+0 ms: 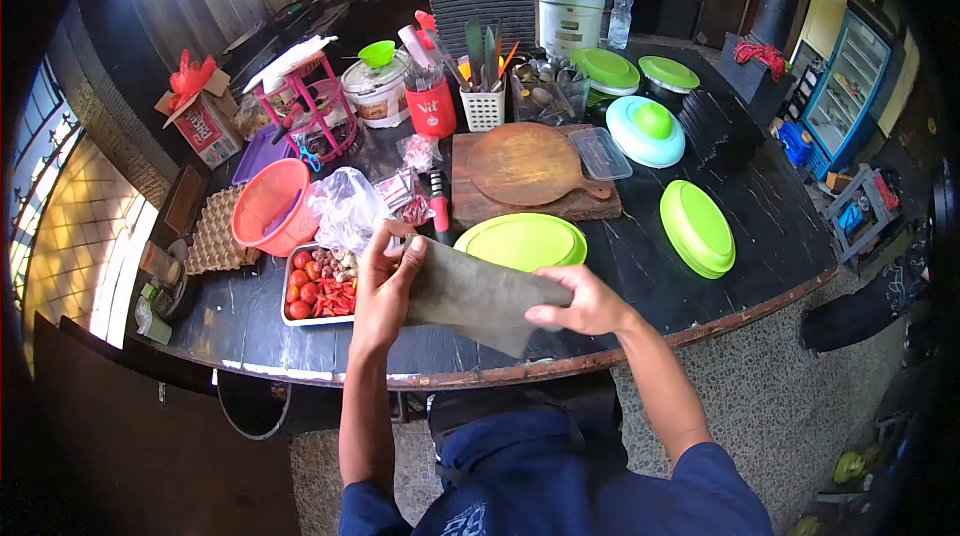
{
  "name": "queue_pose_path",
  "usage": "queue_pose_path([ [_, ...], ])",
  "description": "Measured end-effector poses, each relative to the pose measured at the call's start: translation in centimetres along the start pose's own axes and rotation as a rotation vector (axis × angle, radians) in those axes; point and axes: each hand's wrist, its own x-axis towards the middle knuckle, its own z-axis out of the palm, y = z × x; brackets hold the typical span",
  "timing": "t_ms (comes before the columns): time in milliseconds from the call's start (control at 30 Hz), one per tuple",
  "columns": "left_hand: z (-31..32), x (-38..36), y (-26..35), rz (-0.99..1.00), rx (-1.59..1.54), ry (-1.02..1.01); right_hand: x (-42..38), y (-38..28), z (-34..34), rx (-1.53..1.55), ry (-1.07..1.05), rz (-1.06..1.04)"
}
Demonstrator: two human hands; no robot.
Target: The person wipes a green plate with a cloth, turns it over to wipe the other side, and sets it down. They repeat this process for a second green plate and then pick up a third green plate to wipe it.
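Note:
A grey-brown cloth is stretched between my two hands, above the table's front edge. My left hand pinches its left end, thumb on top. At the other end my right hand grips the cloth between thumb and fingers. Behind the cloth lies a bright green oval lid, its near side partly covered. Beside my left wrist is a tray of tomatoes and cut red chillies, partly hidden by that hand.
A round wooden board lies on a larger rectangular one. Green-lidded containers stand to the right. A clear plastic bag, a pink-handled knife and an orange basket are on the left. Utensil holders and a water dispenser stand behind.

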Motion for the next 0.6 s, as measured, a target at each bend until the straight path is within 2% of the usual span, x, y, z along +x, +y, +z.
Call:
queue_pose_path([
  [33,-0.3,0.2,-0.9,-0.002,0.000,-0.001,-0.2,-0.7,-0.2,0.111,0.079,-0.010],
  [100,-1.0,1.1,-3.9,-0.204,-0.279,-0.037,-0.4,-0.3,-1.9,0.127,0.142,-0.078],
  [167,-1.2,1.2,-5.6,-0.331,-0.470,-0.107,-0.1,-0.9,-1.4,0.373,0.286,-0.027],
  [200,-0.8,0.8,-5.8,-0.357,-0.601,-0.125,0.1,-1.3,-1.1,0.370,0.289,-0.029],
  [267,0.3,-0.3,-6.3,-0.376,-0.859,-0.176,0.3,-1.9,-0.4,0.517,0.480,-0.052],
  [400,0.8,0.5,-8.9,-0.300,-0.731,-0.194,0.6,-2.0,0.0,0.483,0.585,-0.133],
  [467,0.6,0.6,-10.0,-0.095,-0.570,-0.045,0.1,-1.9,0.0,0.410,0.593,-0.153],
  [500,0.6,0.2,-9.3,-0.096,-0.570,-0.047,-0.1,-2.0,0.1,0.340,0.600,-0.175],
  [567,0.5,-0.9,-6.0,0.149,-0.498,-0.131,-2.6,-2.8,-0.5,0.135,0.455,-0.261],
  [600,-0.3,-1.8,-5.0,0.273,-0.544,-0.308,-3.3,-3.9,-0.4,0.176,0.280,-0.473],
])
